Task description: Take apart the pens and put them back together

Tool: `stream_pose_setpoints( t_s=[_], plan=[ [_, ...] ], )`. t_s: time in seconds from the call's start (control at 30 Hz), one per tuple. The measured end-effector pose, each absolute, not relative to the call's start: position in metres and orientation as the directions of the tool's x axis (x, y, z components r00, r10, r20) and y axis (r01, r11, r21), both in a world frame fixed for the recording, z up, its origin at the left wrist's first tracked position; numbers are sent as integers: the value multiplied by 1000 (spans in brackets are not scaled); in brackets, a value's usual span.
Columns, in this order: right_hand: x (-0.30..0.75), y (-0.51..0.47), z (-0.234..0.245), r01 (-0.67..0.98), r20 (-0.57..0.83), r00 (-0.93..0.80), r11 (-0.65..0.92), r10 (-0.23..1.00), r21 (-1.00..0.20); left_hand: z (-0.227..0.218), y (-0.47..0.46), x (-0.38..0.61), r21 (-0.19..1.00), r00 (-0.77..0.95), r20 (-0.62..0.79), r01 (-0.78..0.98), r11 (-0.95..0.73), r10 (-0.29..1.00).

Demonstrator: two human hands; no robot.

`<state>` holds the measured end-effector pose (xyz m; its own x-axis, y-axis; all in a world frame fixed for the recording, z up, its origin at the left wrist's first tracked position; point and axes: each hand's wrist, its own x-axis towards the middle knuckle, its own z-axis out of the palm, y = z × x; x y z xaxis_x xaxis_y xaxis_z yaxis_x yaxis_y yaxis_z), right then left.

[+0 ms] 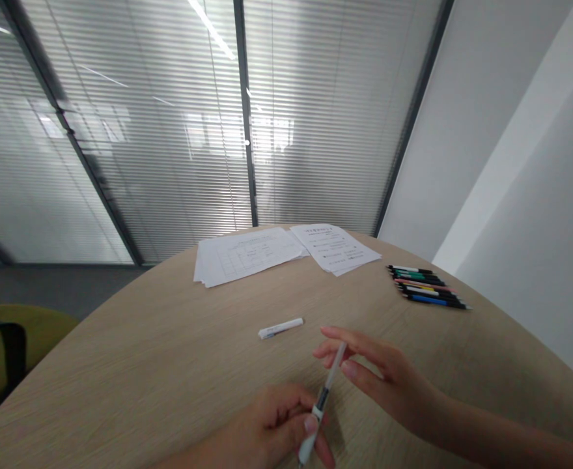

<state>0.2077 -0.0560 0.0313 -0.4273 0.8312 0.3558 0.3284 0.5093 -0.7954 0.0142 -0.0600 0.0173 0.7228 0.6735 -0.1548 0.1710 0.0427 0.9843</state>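
Your left hand (279, 425) is clamping thumb and fingers on the slim pen (322, 397), which is slanting up over the table (169, 365). Your right hand (389, 374) is hovering round its top end, thumb and index apart, can't tell if touching. White tube's (281, 328) lying just beyond.

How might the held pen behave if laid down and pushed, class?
The pen is probably stiff: it looks straight. It's likely light, as the left hand supports it near one end. Its slim, rounded body suggests it may roll.
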Motion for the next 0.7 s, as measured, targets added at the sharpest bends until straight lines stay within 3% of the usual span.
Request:
stream_pose_setpoints(
  t_s=[0.53,0.63,0.7],
  plan=[
    [211,-54,27,91,353,-455,437,817,-895,13,-58,15,989,759,-149,100,113,634],
    [217,-42,30,135,348,-441,444,828,-886,15,-59,14,992,756,-130,97,87,641],
    [221,-27,30,275,345,-430,485,834,-830,14,-59,14,994,759,-104,91,54,642]
  ],
)
